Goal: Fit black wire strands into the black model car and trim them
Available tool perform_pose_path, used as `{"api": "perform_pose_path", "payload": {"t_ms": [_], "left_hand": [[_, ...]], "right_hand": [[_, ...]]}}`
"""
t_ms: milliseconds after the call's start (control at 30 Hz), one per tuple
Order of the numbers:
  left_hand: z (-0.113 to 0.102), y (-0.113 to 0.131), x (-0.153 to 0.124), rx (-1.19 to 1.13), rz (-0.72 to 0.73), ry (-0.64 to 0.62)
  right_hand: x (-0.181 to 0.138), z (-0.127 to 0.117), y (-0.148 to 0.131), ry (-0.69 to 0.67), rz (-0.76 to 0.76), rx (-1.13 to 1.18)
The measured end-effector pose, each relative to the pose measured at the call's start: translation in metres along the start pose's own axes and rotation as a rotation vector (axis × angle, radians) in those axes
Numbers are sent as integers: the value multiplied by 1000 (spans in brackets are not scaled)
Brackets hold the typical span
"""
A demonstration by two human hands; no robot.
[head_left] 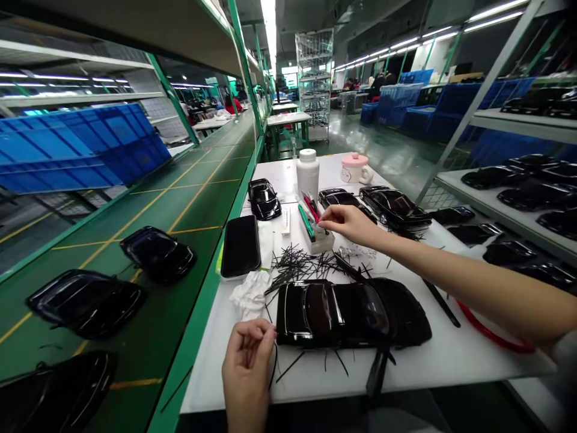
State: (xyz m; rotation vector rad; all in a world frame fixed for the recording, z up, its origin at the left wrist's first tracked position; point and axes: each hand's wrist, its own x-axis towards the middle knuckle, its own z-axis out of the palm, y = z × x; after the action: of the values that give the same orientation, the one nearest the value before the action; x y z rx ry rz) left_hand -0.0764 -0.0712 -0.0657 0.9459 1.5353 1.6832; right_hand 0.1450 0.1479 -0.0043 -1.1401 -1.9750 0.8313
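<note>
A glossy black model car [347, 313] lies across the white worktop in front of me. Beside its left end is my left hand [247, 361], closed with thumb and fingertips pressed together; what they hold, if anything, cannot be made out. A thin black strip [273, 364] runs just below those fingertips. My right hand [349, 224] reaches over the car to a small holder [321, 243] of pen-like tools. Its fingers are pinched at the holder, near a green pen-like tool [306, 222] and red ones. Many thin black strips [300, 264] are heaped between car and holder.
On the left, a green conveyor carries several black model cars [157, 252]. A phone [241, 245], crumpled tissue [251, 293], white bottle [308, 173] and pink-lidded mug [355, 168] stand or lie on the worktop. More cars fill the rack [482, 180] at right.
</note>
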Motion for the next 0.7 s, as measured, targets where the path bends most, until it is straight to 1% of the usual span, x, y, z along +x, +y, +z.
{"api": "perform_pose_path", "payload": {"t_ms": [67, 167, 300, 400, 467, 533, 633, 700], "left_hand": [[0, 0, -1, -3, 6, -1], [1, 0, -2, -2, 17, -13], [1, 0, -1, 15, 32, -30], [-1, -3, -1, 8, 59, -36], [-1, -5, -1, 1, 74, -35], [-1, -6, -1, -4, 84, -30], [1, -4, 0, 0, 73, -6], [4, -2, 0, -5, 51, 39]], "right_hand": [[4, 4, 3, 19, -30, 22], [7, 1, 3, 90, -59, 65], [8, -16, -1, 277, -86, 166], [-1, -31, -4, 383, -80, 282], [-15, -38, -10, 416, -63, 348], [-35, -41, -18, 434, -40, 424], [-74, -39, -33, 480, 4, 597], [-104, -33, -41, 523, 38, 671]]}}
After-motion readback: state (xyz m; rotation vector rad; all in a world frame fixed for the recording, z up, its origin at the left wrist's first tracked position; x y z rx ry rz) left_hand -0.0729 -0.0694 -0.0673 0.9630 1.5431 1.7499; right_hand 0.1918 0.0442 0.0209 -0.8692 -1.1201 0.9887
